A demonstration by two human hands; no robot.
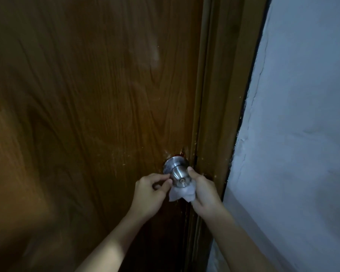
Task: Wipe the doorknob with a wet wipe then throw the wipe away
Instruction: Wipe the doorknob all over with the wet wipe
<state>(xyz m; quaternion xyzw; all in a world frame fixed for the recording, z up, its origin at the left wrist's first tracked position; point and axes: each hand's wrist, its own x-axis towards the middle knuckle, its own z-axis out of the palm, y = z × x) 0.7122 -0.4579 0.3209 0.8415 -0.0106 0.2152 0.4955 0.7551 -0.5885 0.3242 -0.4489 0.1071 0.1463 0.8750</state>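
lower centre of the frame: metal doorknob (pixel 180 176) on a brown wooden door (pixel 86 95). white wet wipe (pixel 182 193) draped beneath the knob; left hand (pixel 150 190) pinches its left edge, right hand (pixel 203 190) grips its right side.

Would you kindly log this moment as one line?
stage: wiping | white wet wipe under round steel doorknob | left hand, right hand pinch wipe

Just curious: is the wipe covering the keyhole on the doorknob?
No, the wet wipe hangs under the doorknob, leaving its keyhole face bare.
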